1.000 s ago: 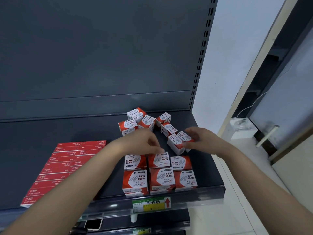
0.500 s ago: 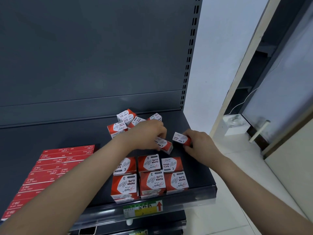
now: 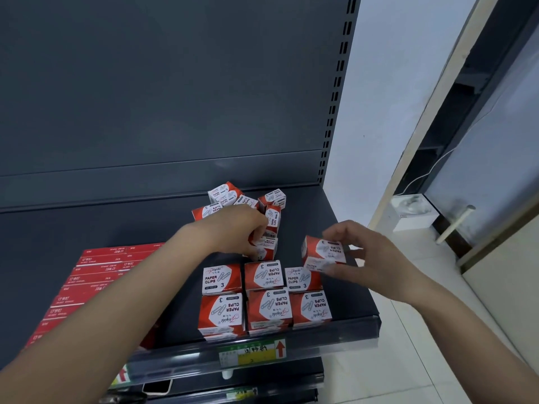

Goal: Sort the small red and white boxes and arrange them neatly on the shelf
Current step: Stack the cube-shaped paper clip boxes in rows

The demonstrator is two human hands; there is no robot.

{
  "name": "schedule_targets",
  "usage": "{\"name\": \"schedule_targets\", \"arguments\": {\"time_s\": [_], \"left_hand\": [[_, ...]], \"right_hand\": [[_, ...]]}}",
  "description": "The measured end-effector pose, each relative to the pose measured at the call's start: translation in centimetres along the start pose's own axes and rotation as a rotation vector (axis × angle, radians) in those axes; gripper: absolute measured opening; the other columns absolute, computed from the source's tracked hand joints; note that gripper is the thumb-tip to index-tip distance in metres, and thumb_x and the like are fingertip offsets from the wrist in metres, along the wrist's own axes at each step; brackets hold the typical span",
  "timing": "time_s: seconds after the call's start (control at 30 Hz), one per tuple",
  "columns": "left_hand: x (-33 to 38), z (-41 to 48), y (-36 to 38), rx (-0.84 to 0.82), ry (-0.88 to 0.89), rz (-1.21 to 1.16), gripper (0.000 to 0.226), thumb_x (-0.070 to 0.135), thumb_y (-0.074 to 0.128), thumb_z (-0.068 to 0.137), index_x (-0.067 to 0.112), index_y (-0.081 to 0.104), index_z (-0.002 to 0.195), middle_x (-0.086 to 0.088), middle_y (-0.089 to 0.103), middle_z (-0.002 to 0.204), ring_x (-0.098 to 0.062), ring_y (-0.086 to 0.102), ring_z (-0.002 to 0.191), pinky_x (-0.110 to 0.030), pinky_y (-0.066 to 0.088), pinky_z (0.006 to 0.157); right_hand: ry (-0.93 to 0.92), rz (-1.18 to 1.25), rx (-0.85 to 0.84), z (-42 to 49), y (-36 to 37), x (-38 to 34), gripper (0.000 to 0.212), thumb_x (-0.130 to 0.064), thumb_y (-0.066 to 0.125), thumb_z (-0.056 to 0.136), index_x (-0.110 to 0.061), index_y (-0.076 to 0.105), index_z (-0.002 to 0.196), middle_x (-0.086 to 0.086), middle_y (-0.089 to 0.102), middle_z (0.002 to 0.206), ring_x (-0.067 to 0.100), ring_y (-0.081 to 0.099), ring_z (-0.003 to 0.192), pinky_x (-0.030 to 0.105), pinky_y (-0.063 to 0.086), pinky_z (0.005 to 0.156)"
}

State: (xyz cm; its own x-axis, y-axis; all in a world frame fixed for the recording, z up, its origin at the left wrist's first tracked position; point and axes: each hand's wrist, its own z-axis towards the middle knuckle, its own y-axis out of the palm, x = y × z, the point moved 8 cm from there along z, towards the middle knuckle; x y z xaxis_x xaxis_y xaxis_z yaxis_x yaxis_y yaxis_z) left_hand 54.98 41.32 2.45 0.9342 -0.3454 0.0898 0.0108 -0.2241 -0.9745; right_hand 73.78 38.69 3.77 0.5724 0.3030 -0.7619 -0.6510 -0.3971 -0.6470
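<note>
Now: sorted block (image 3: pixel 262 295) of six red/white paper-clip boxes is sitting at the front edge of the shelf (image 3: pixel 116 225), two rows of three, sides touching. All positions below are being given rel. to this block.

L hand (image 3: pixel 242 231) is reaching in just behind the block's middle column, fingers curled down and gripping one small box (image 3: pixel 267 247). That box is sitting close behind the back row; touching it or not, can't tell.

R hand (image 3: pixel 370 258) is holding a second box (image 3: pixel 323 252) at the block's back-right corner, thumb and fingertips pinching it. This box is tilting, its lower edge overlapping the block's back-right box in this view; contact w/ it, can't tell.

Loose pile (image 3: pixel 239 199) is lying further behind the block, near the back panel, boxes at mixed angles, some leaning on each other. One upright box (image 3: pixel 272 221) is standing on end betw. pile and L hand's box.

Flat red boxes (image 3: pixel 96 275) are lying in rows left of the block, partly hidden by L forearm. Price label (image 3: pixel 252 352) is hanging on the shelf lip directly in front of the block.
</note>
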Motion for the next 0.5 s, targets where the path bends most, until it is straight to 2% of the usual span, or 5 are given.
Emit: {"name": "schedule_targets", "arguments": {"time_s": [0.07, 0.23, 0.33, 0.43, 0.5], "left_hand": [[-0.1, 0.0, 0.1, -0.010, -0.005, -0.055, 0.029, 0.040, 0.072, 0.075, 0.025, 0.052, 0.088, 0.009, 0.054, 0.090, -0.013, 0.051, 0.086, -0.022, 0.040, 0.068], [0.1, 0.0, 0.7, -0.075, 0.004, -0.085, 0.046, 0.032, 0.071, 0.078, 0.024, 0.054, 0.121, 0.005, 0.057, 0.121, -0.013, 0.051, 0.110, -0.024, 0.042, 0.088], [0.1, 0.1, 0.7, -0.082, 0.000, -0.109, 0.047, 0.036, 0.071, 0.079, 0.024, 0.055, 0.122, 0.004, 0.058, 0.121, -0.012, 0.053, 0.109, -0.024, 0.044, 0.089], [0.1, -0.3, -0.4, -0.030, -0.013, -0.140, 0.046, 0.044, 0.070, 0.077, 0.023, 0.058, 0.116, 0.005, 0.061, 0.115, -0.011, 0.055, 0.102, -0.025, 0.047, 0.087], [0.4, -0.8, -1.7, 0.035, -0.025, -0.210, 0.046, 0.046, 0.070, 0.076, 0.021, 0.060, 0.113, 0.006, 0.062, 0.111, -0.010, 0.056, 0.098, -0.025, 0.049, 0.085]], "right_hand": [[0.004, 0.046, -0.066, -1.6, 0.6, -0.7, 0.039, -0.028, 0.078, 0.071, -0.040, 0.050, 0.096, -0.025, 0.060, 0.098, -0.007, 0.060, 0.092, 0.014, 0.053, 0.074], [0.037, 0.011, -0.176, -3.8, 3.3, -0.3, 0.042, -0.027, 0.077, 0.073, -0.042, 0.051, 0.103, -0.026, 0.060, 0.109, -0.008, 0.057, 0.101, 0.014, 0.054, 0.080], [0.040, 0.011, -0.138, -4.1, 4.1, 0.5, 0.051, -0.025, 0.077, 0.074, -0.046, 0.047, 0.110, -0.026, 0.053, 0.117, -0.005, 0.054, 0.108, 0.014, 0.051, 0.087], [0.016, 0.065, -0.055, -4.6, 4.6, 0.9, 0.064, -0.024, 0.078, 0.072, -0.045, 0.043, 0.122, -0.030, 0.043, 0.128, -0.004, 0.044, 0.121, 0.023, 0.049, 0.097], [0.029, 0.091, -0.010, -4.8, 5.1, 1.1, 0.066, -0.025, 0.077, 0.073, -0.048, 0.041, 0.123, -0.035, 0.037, 0.132, -0.002, 0.042, 0.125, 0.027, 0.049, 0.098]]}}
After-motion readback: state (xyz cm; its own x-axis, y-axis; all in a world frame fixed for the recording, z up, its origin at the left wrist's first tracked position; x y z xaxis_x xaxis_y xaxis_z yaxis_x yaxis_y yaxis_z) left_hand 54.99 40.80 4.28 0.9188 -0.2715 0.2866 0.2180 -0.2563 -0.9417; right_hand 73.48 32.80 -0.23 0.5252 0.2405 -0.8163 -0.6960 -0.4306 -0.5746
